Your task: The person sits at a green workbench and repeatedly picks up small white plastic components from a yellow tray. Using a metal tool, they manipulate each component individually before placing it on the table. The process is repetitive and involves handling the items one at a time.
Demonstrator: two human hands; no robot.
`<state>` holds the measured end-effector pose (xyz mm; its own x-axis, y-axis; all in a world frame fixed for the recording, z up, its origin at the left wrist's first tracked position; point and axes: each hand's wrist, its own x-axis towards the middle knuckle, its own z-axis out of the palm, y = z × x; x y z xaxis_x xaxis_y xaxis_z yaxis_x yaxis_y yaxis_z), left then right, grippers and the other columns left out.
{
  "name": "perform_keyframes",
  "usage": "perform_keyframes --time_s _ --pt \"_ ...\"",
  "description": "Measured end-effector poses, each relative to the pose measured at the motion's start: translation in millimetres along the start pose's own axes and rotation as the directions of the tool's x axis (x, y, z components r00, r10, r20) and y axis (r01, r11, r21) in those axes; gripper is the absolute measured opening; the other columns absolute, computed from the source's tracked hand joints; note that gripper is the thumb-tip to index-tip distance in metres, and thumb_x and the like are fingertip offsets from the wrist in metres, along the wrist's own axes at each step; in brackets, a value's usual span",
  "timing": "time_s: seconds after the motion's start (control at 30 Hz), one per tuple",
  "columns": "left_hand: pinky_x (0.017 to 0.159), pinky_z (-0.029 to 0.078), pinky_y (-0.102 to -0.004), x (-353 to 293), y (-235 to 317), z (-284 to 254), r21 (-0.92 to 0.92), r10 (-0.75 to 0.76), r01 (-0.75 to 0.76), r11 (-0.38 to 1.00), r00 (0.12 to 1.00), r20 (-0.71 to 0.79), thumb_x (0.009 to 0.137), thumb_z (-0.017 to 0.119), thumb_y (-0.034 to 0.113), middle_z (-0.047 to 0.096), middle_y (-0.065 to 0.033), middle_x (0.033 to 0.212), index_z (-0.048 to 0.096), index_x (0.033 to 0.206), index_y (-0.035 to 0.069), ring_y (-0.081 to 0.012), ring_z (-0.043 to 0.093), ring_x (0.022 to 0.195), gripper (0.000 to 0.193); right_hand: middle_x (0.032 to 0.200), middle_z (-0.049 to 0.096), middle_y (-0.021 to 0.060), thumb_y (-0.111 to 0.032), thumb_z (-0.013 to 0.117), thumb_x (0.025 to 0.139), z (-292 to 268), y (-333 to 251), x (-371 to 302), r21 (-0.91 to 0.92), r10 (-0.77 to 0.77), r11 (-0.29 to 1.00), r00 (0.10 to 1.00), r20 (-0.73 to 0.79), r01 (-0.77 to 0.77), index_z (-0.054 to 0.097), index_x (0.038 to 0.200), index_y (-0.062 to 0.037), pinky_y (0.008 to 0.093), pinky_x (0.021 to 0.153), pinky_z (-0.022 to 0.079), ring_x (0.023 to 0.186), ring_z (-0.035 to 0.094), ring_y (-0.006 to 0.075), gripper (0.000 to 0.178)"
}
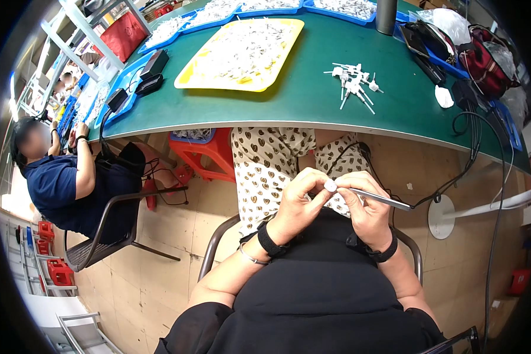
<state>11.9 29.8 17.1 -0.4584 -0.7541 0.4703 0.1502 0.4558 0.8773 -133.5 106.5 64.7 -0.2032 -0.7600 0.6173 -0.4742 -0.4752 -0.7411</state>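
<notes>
Above my lap, my left hand pinches a small round white plastic piece between thumb and fingertips. My right hand is closed around a slim grey metal tool, whose back end sticks out to the right. The tool's front end meets or lies close beside the white piece; my fingers hide the exact contact. Beyond my hands, a loose pile of white plastic parts with thin stems lies on the green table.
A yellow tray of white parts stands on the table, with several blue trays behind it. Bags and cables crowd the right end. A grey post rises at the back. A seated person works at left; a red stool stands underneath.
</notes>
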Motion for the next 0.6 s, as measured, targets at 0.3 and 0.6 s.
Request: perform_keyframes --time_s 0.3,0.6 --pt "0.062 0.050 -0.0266 1.4 1.8 0.5 0.045 0.023 -0.023 0.999 1.000 -0.004 0.088 0.075 0.000 0.064 -0.0063 0.090 0.067 0.095 0.001 -0.0135 0.061 0.072 0.011 0.091 0.070 0.0089 -0.001 0.071 0.091 2.1 -0.3 -2.9 0.008 0.041 0.999 0.999 -0.025 -0.041 0.072 0.099 -0.0005 0.0313 0.070 0.054 0.079 0.067 0.0205 0.008" --pt "0.066 0.051 -0.0250 -0.1 1.2 -1.2 0.065 0.023 -0.025 0.998 0.999 0.029 0.089 0.073 -0.003 0.063 -0.0057 0.093 0.066 0.098 0.001 -0.0117 0.062 0.077 0.012 0.092 0.069 0.0098 -0.001 0.072 0.090 4.1 -1.2 -5.3 0.008 0.089 0.996 0.995 -0.040 -0.088 0.072 0.099 -0.0008 0.0317 0.070 0.054 0.078 0.066 0.0199 0.009"
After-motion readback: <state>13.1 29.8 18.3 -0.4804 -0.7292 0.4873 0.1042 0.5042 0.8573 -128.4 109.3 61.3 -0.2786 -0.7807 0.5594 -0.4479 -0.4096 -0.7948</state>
